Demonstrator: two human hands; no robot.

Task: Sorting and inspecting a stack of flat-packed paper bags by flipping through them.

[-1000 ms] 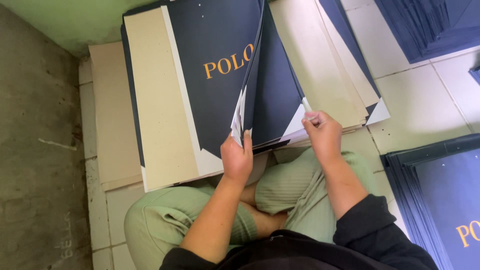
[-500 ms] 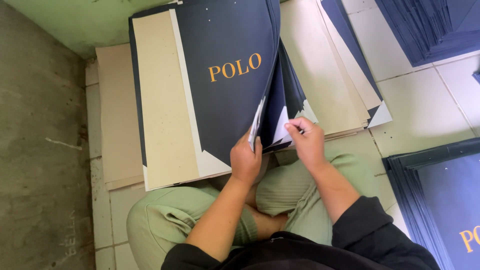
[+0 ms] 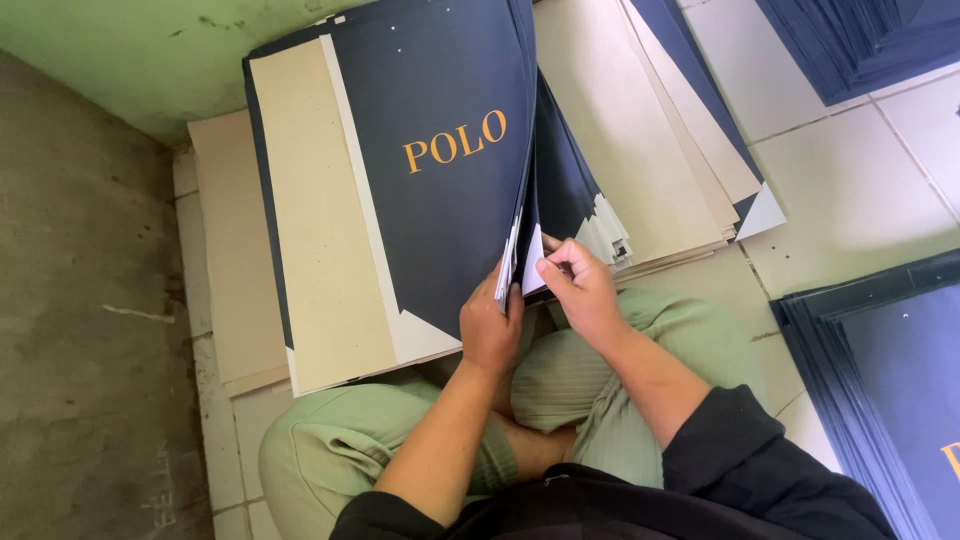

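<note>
Navy card sheets [image 3: 440, 170] with gold lettering stood propped on edge before my crossed legs [image 3: 580, 380], and I judged I was midway through leafing the stack. My left hand [image 3: 490, 330] was clamped on the near corners of the front bundle; my right hand [image 3: 580, 285] pinched one white-backed corner [image 3: 533, 272]. Separating it called for a light peel. Beige boards [image 3: 640, 130] lay flat behind on pale tile floor [image 3: 850, 190], beside a green wall [image 3: 150, 50].

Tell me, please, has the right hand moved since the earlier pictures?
Yes. The right hand has shifted left, closing on the left hand, judged against the tile joints.
</note>
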